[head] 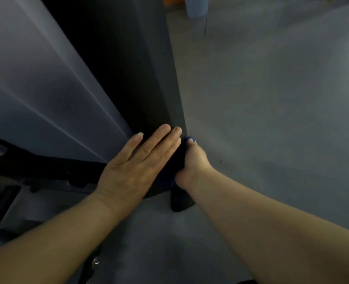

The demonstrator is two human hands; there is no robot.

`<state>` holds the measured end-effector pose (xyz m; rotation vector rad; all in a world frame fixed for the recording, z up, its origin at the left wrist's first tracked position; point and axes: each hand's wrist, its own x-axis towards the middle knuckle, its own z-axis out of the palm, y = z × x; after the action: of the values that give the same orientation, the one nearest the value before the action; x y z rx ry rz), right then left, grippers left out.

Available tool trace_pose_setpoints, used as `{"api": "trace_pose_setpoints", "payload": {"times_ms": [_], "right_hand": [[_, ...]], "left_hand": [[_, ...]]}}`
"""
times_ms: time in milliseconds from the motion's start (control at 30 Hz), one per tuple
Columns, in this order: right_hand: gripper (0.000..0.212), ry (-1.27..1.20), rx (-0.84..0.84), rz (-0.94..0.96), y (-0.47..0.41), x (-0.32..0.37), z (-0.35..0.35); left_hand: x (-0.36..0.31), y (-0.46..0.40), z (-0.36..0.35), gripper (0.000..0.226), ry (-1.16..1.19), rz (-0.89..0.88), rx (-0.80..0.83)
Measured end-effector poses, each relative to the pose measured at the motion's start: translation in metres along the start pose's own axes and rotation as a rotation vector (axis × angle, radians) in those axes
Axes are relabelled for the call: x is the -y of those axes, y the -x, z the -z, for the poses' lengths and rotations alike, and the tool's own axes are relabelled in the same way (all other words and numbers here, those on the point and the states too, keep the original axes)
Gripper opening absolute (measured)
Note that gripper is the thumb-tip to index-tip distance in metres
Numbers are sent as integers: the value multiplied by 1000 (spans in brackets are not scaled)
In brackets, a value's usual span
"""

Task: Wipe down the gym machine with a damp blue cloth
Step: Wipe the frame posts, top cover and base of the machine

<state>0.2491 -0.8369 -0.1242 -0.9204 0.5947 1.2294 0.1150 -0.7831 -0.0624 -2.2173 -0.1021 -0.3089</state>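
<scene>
The right hand [192, 160] held the blue cloth [179, 158] bunched in its curled fingers against the dark side of the gym machine [128, 78] (mid-wipe, I think), the left hand [136, 167] lay flat beside it, and more rubbing should come next

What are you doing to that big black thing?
A person is wiping a gym machine. The right hand grips a blue cloth against the machine's dark edge, low down near the gray floor. The left hand lies flat on the dark surface right beside it, fingers straight. Most of the cloth is hidden between the two hands, so how much has been wiped cannot be told.
</scene>
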Motion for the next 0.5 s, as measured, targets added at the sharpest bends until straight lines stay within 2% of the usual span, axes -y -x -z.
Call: {"api": "trace_pose_setpoints", "payload": {"times_ms": [100,167,267,333,433,500], "right_hand": [[44,-133,40,-68,-7,4,12],[50,-149,-23,-65,-13,-7,17],[47,-76,-78,65,-29,-11,4],[46,-56,1,153,-11,-7,-15],[34,-55,92,131,-3,-8,-9],[44,-72,84,70,-9,-6,2]], "left_hand": [[7,3,-8,79,-102,-90,90],[5,1,-5,89,-138,-92,109],[3,5,-8,86,-219,-90,62],[4,3,-11,73,-232,-88,26],[5,0,-7,68,-205,-90,21],[9,1,-1,68,-193,-125,-1]]}}
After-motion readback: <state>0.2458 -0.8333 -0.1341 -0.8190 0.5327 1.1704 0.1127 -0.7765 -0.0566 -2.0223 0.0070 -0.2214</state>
